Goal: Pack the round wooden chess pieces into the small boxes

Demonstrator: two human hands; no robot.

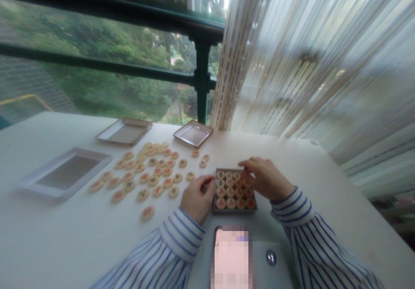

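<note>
A small square box (236, 211) with a dark rim sits in front of me, holding rows of round xiangqi pieces (230, 192) with red and black characters. At its left side is my left hand (198, 198), fingers curled, with thumb and fingertips against the rim. My right hand (266, 177) arches over the box's back right corner. Its index finger reaches along the back edge, and a gap shows between it and the thumb. The hand covers some pieces in that corner. Loose xiangqi pieces (158, 190) lie spread across the table left of the box.
On the white table (106, 245) stand a large shallow tray (63, 194) at left and two smaller trays, one at back left (123, 142) and one behind the box (193, 144). A phone (231, 258) lies close to me, beside a pale object with a shiny oval (271, 258). Strip curtains (292, 72) hang at right.
</note>
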